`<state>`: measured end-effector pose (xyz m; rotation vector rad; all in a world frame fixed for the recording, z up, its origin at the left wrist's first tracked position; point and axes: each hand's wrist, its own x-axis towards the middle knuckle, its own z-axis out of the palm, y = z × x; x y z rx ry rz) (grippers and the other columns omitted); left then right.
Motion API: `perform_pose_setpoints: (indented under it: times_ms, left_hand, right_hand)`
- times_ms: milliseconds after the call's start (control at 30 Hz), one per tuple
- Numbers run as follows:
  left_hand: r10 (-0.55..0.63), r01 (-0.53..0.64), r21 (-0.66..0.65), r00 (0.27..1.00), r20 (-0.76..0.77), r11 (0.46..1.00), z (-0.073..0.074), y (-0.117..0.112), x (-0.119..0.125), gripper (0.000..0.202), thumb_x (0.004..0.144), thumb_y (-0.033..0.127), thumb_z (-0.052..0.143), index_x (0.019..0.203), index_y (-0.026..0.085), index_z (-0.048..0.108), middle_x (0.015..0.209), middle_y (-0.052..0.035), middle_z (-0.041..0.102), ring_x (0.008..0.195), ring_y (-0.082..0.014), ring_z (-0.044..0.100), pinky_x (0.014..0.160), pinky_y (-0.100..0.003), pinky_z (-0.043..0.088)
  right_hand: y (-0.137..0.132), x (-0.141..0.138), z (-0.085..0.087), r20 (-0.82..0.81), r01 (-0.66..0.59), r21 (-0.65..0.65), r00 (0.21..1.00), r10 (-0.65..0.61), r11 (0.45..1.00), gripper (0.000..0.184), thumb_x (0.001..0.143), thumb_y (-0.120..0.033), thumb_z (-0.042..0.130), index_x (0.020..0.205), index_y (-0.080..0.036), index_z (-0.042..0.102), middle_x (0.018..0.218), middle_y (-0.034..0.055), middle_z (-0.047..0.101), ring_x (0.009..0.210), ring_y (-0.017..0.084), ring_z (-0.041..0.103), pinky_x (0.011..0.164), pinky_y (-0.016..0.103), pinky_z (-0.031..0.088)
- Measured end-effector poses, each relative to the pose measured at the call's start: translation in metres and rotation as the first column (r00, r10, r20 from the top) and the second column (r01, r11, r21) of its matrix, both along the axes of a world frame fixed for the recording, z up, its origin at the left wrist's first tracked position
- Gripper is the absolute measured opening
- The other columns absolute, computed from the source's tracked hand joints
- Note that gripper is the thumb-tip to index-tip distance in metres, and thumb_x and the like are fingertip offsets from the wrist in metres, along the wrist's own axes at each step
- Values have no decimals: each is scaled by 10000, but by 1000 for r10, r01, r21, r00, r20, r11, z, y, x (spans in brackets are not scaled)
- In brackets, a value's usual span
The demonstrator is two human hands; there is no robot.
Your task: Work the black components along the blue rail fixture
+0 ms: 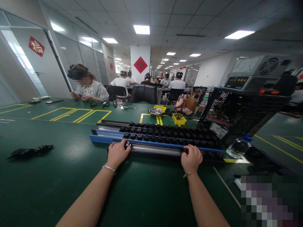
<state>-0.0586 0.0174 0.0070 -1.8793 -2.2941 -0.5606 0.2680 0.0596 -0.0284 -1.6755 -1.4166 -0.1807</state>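
Head view. Green counter (pixel 71 189), marked with yellow tape (pixel 141 118), in a long office. The near rail (pixel 155 149) lies crosswise at the front of a group of rails carrying rows of black pieces (pixel 139 136). Both hands rest at it, well apart: the left (pixel 119 152) pinches a small socket (pixel 128 144) at its left end, the right (pixel 191 155) a dark block (pixel 185 151) farther along. Behind the rails stand a metal bowl (pixel 151 113) and a yellow tray (pixel 181 123); at right, a bottle (pixel 240 147) tilts near an open computer case (pixel 216 101). Dark scraps (pixel 30 152) lie at left. Across the counter sits a person (pixel 101 91); beyond, a chair (pixel 144 94), a white pillar (pixel 140 52) bearing a red diamond (pixel 140 65), and ceiling lights (pixel 141 30).
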Motion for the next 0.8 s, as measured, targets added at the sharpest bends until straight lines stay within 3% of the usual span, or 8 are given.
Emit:
perform_pose_setpoints:
  times_ms: [400, 633, 800]
  left_hand:
    - [86, -86, -57, 996, -4, 995, 7, -4, -20, 408, 849, 399, 363, 1185, 233, 526, 948, -83, 700, 982, -232, 610, 993, -430, 289]
    - [88, -89, -99, 996, -11, 991, 6, -4, -34, 427, 860, 413, 334, 1206, 226, 499, 987, -97, 684, 925, -255, 635, 794, -349, 442]
    - [77, -77, -114, 997, -4, 991, 4, -4, -46, 442, 864, 422, 322, 1219, 215, 484, 998, -109, 676, 918, -266, 637, 788, -352, 456]
  right_hand:
    - [0, 0, 0, -11, 2, 10, 1000, -2, 1000, 275, 633, -145, 395, 821, -208, 586, 1114, 63, 590, 1198, 243, 390, 1021, 473, 215]
    - [2, 1, 0, -35, 8, 25, 999, -8, 1000, 276, 626, -147, 405, 824, -204, 589, 1117, 69, 586, 1204, 250, 378, 1020, 485, 214]
    - [2, 2, -1, -36, 12, 25, 999, -12, 1000, 275, 623, -146, 403, 819, -203, 587, 1116, 71, 588, 1202, 250, 384, 1020, 480, 211]
